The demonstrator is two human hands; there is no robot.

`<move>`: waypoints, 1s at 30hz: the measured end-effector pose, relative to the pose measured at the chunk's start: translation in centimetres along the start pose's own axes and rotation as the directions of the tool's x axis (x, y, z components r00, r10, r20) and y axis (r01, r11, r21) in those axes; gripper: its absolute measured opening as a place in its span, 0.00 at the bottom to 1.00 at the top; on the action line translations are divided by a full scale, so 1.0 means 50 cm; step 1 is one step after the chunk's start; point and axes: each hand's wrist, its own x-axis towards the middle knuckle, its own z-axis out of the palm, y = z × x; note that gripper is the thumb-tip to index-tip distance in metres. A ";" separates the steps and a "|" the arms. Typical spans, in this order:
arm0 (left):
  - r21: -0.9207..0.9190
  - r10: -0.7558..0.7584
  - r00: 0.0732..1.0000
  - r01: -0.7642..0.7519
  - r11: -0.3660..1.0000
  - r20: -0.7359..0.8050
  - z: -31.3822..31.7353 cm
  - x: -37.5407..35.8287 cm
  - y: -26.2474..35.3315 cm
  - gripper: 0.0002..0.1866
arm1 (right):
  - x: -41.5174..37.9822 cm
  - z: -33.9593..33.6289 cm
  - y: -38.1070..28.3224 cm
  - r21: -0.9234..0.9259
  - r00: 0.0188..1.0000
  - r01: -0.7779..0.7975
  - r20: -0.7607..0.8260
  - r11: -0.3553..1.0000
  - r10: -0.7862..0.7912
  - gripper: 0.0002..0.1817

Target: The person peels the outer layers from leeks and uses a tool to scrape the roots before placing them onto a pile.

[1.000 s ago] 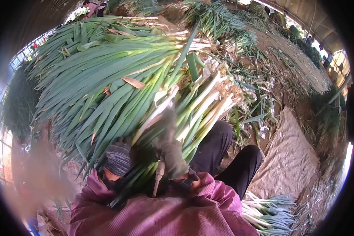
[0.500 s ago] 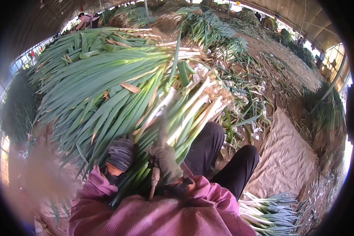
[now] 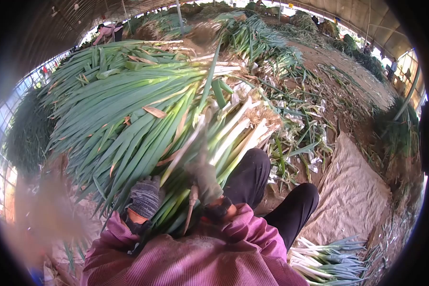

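Observation:
My left hand (image 3: 146, 196), in a grey striped knit glove, is closed around the leafy part of a green onion (image 3: 182, 155), whose pale stalk slants up to the right. My right hand (image 3: 207, 183), in an olive glove and smeared by motion, grips an air blow gun (image 3: 193, 194). The hose end of the gun hangs below my fist, and its blurred nozzle points up beside the stalk. Beneath and beyond both hands lies a large heap of green onions (image 3: 128, 100). Several white stalks with roots (image 3: 245, 128) rest against my knee.
Peeled green onions (image 3: 326, 260) lie at the lower right, beside a tan cloth (image 3: 345, 190). Stripped leaves and skins (image 3: 298, 131) litter the ground. More onion piles (image 3: 257, 40) stand farther back. Another person (image 3: 110, 32) bends at the upper left under the tunnel roof.
My right hand has risen slightly with the air blow gun and become blurred. My left hand keeps its hold, sitting slightly lower in view. The view has shifted slightly.

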 end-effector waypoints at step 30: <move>-0.835 0.251 0.968 -0.140 0.532 -0.003 -0.104 -0.032 -0.047 0.14 | 0.014 -0.267 -0.152 -0.088 0.631 0.769 -0.044 0.633 -0.774 0.48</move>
